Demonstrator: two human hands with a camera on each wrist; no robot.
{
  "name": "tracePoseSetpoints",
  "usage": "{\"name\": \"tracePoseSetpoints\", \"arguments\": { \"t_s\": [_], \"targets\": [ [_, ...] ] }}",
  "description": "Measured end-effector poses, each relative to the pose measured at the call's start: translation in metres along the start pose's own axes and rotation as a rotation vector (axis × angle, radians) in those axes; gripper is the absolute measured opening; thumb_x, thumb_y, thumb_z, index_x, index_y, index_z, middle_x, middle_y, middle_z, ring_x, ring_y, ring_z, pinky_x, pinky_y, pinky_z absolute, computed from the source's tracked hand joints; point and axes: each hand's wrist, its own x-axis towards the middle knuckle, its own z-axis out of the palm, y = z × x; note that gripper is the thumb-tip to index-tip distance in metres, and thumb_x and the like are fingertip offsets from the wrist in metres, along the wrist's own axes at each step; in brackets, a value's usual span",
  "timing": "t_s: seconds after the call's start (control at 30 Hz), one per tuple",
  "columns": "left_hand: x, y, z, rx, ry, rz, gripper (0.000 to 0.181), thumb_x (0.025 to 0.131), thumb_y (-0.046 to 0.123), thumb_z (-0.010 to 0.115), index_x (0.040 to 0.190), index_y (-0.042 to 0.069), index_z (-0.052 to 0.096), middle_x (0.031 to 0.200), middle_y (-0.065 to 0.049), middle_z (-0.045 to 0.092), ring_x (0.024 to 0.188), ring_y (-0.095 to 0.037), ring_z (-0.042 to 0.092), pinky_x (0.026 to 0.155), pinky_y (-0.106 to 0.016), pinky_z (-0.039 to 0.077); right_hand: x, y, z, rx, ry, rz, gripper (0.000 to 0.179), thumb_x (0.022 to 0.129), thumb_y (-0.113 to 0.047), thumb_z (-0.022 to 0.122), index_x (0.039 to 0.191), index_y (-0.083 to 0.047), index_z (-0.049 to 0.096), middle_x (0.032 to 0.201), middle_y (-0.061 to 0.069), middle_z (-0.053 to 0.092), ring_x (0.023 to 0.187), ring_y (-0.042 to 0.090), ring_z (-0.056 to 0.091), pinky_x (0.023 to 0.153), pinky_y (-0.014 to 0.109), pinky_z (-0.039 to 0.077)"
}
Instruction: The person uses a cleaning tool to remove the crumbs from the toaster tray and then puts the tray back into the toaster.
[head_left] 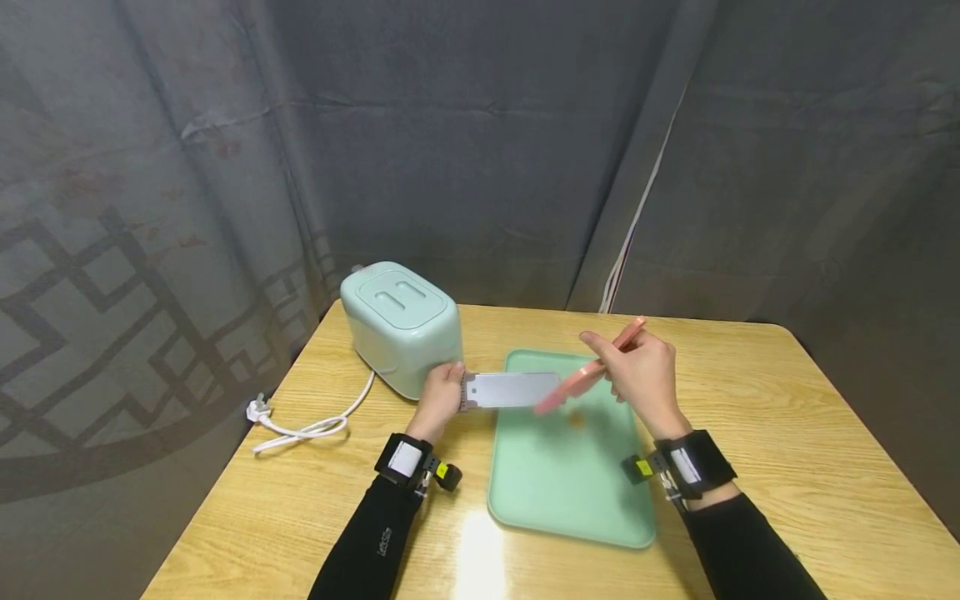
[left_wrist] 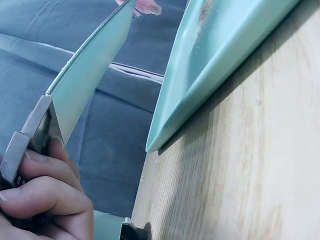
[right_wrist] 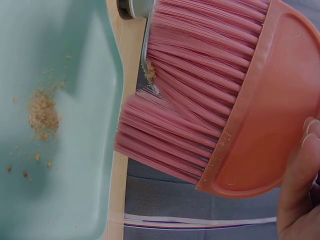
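My left hand (head_left: 438,402) grips the end of a flat metal crumb tray (head_left: 510,390), held above the table beside the toaster. In the left wrist view its fingers (left_wrist: 52,192) curl round the crumb tray's grey end piece. A pink brush (head_left: 587,379) is pinched in my right hand (head_left: 648,379). Its bristles (right_wrist: 195,65) lie against the crumb tray's far end in the right wrist view, with a few crumbs (right_wrist: 150,71) caught at the edge. Below is a mint-green serving tray (head_left: 562,483), bearing a small heap of brown crumbs (right_wrist: 43,111).
A mint-green toaster (head_left: 405,321) with a lidded top stands at the back left, close to my left hand. Its white cord and plug (head_left: 315,430) lie on the wooden table (head_left: 765,417). Grey curtains (head_left: 480,167) hang behind the table.
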Motion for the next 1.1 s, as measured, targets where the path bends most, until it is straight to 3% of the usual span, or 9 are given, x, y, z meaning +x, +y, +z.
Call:
{"name": "tracePoseSetpoints", "arguments": {
  "t_s": [0.2,0.47,0.67,0.77,0.87,1.1],
  "targets": [
    [0.0,0.0,0.002,0.007,0.0,-0.004,0.042,0.111,0.026,0.038,0.128,-0.006,0.06,0.114,-0.015,0.062,0.103,-0.026,0.056,0.091,-0.041,0.047,-0.002,-0.001,-0.002,0.029,0.022,0.004,0.057,0.083,-0.059,0.077,0.076,-0.005,0.06,0.057,0.011,0.062,0.034,0.02,0.053,0.031,0.03,0.042],
    [0.0,0.0,0.004,0.051,0.034,0.029,0.038,0.111,0.023,0.041,0.121,-0.006,0.064,0.109,-0.016,0.064,0.097,-0.025,0.059,0.083,-0.037,0.049,-0.004,-0.003,-0.006,0.062,0.063,-0.007,0.052,0.084,-0.054,0.079,0.076,-0.005,0.063,0.057,0.012,0.062,0.035,0.02,0.054,0.031,0.029,0.042],
    [0.001,-0.002,0.004,0.041,0.034,0.027,0.038,0.11,0.023,0.041,0.12,-0.005,0.064,0.109,-0.015,0.065,0.096,-0.024,0.059,0.082,-0.037,0.05,0.0,-0.007,-0.008,0.163,0.101,-0.067,0.044,0.088,-0.039,0.08,0.073,-0.003,0.062,0.052,0.006,0.058,0.032,0.019,0.051,0.032,0.028,0.043],
    [0.001,0.0,0.004,0.039,0.026,0.03,0.038,0.11,0.023,0.042,0.12,-0.005,0.064,0.109,-0.016,0.065,0.097,-0.025,0.059,0.084,-0.039,0.049,0.006,-0.012,-0.007,0.242,0.057,-0.091,0.036,0.093,-0.027,0.077,0.077,0.001,0.061,0.051,0.009,0.057,0.033,0.018,0.051,0.033,0.027,0.043],
    [0.0,0.0,0.005,0.042,0.019,0.037,0.037,0.11,0.024,0.042,0.119,-0.004,0.065,0.108,-0.015,0.065,0.097,-0.025,0.059,0.086,-0.04,0.049,0.011,-0.018,-0.002,0.286,-0.038,-0.106,0.028,0.097,-0.019,0.071,0.085,0.005,0.063,0.054,0.011,0.059,0.034,0.018,0.053,0.034,0.029,0.045],
    [-0.002,-0.001,0.009,0.036,-0.013,0.045,0.037,0.11,0.024,0.041,0.114,-0.004,0.066,0.1,-0.014,0.065,0.09,-0.023,0.06,0.081,-0.037,0.05,0.015,-0.025,0.028,0.267,-0.184,-0.064,0.039,0.097,-0.034,0.07,0.084,0.001,0.062,0.058,0.003,0.056,0.039,0.014,0.053,0.037,0.03,0.046]
  ]
}}
